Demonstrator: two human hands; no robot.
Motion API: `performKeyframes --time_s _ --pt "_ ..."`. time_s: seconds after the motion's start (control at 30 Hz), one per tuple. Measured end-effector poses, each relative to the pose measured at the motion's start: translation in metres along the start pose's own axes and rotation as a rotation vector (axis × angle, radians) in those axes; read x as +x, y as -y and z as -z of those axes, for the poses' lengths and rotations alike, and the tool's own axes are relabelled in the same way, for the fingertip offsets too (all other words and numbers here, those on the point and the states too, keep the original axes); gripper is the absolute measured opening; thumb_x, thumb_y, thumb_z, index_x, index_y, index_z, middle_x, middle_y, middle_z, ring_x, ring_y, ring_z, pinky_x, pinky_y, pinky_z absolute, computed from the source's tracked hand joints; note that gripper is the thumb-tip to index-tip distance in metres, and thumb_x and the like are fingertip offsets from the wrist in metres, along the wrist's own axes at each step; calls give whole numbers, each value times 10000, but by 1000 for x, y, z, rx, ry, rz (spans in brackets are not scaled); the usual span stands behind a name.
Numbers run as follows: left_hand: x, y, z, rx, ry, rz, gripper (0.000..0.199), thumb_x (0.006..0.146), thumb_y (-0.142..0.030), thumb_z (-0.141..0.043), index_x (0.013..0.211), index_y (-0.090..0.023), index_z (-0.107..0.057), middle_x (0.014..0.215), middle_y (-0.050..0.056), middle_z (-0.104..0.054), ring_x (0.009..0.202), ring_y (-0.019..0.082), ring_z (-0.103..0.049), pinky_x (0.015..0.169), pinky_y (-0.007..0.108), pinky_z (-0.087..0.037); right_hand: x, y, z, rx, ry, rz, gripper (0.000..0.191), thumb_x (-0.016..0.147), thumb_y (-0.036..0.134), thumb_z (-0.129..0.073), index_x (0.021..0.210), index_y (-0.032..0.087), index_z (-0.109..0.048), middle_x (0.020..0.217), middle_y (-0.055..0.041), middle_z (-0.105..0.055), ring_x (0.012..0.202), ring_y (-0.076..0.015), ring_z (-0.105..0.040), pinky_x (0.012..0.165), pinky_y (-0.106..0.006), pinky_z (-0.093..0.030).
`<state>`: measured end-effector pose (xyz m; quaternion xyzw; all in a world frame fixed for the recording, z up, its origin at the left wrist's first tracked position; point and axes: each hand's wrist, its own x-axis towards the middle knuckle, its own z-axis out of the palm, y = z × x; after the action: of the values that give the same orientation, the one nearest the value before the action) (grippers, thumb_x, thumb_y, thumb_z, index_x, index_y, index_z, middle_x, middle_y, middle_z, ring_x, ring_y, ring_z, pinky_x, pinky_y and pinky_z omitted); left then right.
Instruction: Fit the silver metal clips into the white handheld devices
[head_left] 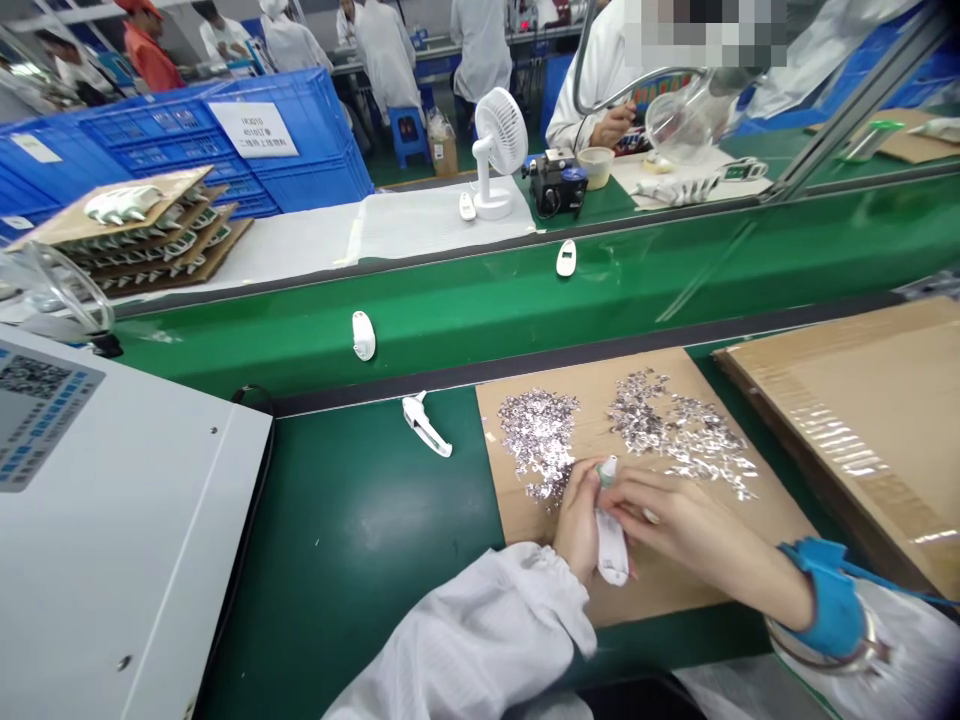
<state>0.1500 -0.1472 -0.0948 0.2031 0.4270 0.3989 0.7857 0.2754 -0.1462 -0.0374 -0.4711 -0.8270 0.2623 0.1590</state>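
Observation:
My left hand (577,525) and my right hand (697,525) meet over a brown cardboard sheet (757,540) on a green workbench. Between them is a white plastic handheld device (612,545), gripped by my left hand, with the fingertips of my right hand against its upper end. A small greenish part shows at its tip. Two heaps of shiny silver metal flakes (538,440) (675,425) lie just above my hands. A blue wrist strap (829,600) circles my right wrist. A similar white device (426,425) lies on the green surface left of the cardboard.
A large white machine (127,530) with a blue-keyed panel fills the left. A cardboard box lid (847,430) lies right. Beyond a green conveyor (525,310) carrying white parts stand blue crates (225,140), a white fan (499,145), and co-workers in white.

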Motion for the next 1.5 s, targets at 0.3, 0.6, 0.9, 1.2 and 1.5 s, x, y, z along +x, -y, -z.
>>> performKeyframes --time_s 0.3,0.6,0.9,1.2,1.5 --pt "0 1 1 -22 38 41 341 833 -481 -477 1074 -242 -510 681 -14 -561 403 117 -489 311 229 -408 -6 -3 -3 115 -122 17 158 907 241 -520 924 235 -677 861 -40 -627 748 -167 -610 657 -288 -494" --pt "1 -2 -1 -116 123 76 314 811 -504 -517 993 -267 -418 684 -43 -531 370 98 -469 256 217 -412 -4 37 56 1219 -726 64 504 932 406 -406 482 193 -325 362 36 -248 306 -83 -258 298 -248 -209" --pt "-1 -3 -1 -95 112 85 349 791 -539 -535 979 -267 -423 698 -49 -539 380 95 -483 260 200 -400 16 47 38 1244 -753 141 497 932 369 -425 483 181 -326 369 30 -257 325 -84 -270 307 -255 -186" --pt "-4 -4 -5 -52 54 51 409 762 -571 -565 976 -241 -451 671 -54 -529 354 71 -448 279 172 -324 11 58 26 1104 -724 198 462 933 333 -427 501 183 -361 389 28 -300 348 -92 -326 350 -260 -231" --pt "-5 -3 -10 -59 35 -2 376 778 -564 -545 912 -232 -432 648 -56 -527 344 73 -434 276 178 -308 3 62 24 1011 -724 241 407 938 263 -415 539 181 -390 428 25 -334 376 -97 -356 384 -262 -273"
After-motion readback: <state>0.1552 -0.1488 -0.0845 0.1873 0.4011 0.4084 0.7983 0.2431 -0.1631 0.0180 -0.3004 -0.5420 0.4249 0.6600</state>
